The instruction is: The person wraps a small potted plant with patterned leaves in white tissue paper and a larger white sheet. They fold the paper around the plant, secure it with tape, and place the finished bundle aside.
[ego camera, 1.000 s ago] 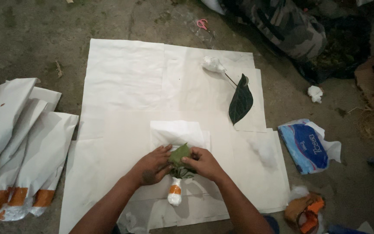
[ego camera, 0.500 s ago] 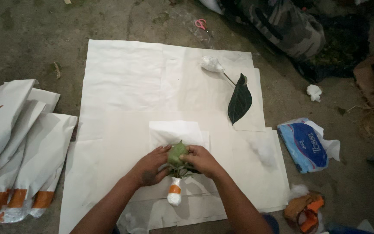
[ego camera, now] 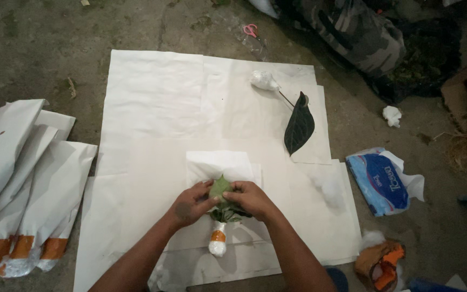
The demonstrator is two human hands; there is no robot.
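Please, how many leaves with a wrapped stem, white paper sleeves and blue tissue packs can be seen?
Leaves with wrapped stem: 2 (one under the hands, one lying apart)
White paper sleeves: about 4, overlapping
Blue tissue pack: 1
Total: about 7

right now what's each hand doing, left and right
Left hand: closed on the green leaf bundle from its left side.
Right hand: closed on the same bundle from the right, above its white wrapped stem end.

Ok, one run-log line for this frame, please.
left hand: on green leaf cutting | right hand: on same cutting | wrapped stem end: toward person | under it: small white paper
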